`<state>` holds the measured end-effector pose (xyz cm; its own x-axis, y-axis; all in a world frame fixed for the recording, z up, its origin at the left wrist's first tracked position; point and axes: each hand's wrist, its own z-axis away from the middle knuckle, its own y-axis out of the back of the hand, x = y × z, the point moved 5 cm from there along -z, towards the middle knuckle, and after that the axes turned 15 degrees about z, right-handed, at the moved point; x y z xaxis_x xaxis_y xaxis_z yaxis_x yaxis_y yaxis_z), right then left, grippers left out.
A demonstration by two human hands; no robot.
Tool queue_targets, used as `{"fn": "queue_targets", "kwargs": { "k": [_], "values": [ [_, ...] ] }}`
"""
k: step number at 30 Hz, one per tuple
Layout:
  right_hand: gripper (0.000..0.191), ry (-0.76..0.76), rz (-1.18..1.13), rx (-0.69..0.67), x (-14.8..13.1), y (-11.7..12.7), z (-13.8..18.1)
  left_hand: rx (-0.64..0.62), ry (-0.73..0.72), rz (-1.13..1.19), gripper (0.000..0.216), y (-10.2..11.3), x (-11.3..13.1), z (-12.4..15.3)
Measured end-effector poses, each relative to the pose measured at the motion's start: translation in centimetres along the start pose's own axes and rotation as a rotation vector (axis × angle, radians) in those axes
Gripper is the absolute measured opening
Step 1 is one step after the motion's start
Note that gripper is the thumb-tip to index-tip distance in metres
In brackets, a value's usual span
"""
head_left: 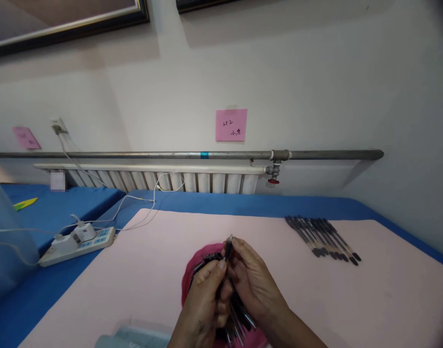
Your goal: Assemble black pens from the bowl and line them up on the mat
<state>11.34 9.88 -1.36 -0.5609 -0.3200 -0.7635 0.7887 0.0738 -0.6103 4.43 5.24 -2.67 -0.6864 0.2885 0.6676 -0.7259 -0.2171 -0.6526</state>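
Note:
Over the front middle of the table, my left hand (205, 297) and my right hand (256, 278) meet at one pen (228, 248). Its black grip and pale tip point upward. My left hand pinches it low down, while my right thumb and fingers close round it near the tip. The pen's lower part is hidden by my fingers. Beneath both hands is a pink bowl (185, 282), with clear tubes and black pen parts (243, 309) in it. On the right, several black-and-clear pens (323, 237) lie side by side in a slanted row.
A pale pink sheet (134, 280) covers the blue table (243, 200). At left lies a white power strip (78, 246) with plugs and trailing cables. A bluish plastic item (134, 337) is at the front edge. A radiator (214, 182) and pipe (152, 155) run along the wall.

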Motion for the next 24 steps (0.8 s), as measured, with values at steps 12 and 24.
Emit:
{"fn": "queue_targets", "kwargs": {
  "k": [12,24],
  "values": [
    [0.023,-0.014,0.124,-0.046,-0.87,0.05,-0.58,0.040,-0.062,-0.102,0.052,0.34,0.30,-0.37],
    [0.039,-0.120,0.144,-0.163,-0.93,0.01,-0.63,0.120,-0.125,-0.088,0.056,0.66,1.04,-0.81]
  ]
}}
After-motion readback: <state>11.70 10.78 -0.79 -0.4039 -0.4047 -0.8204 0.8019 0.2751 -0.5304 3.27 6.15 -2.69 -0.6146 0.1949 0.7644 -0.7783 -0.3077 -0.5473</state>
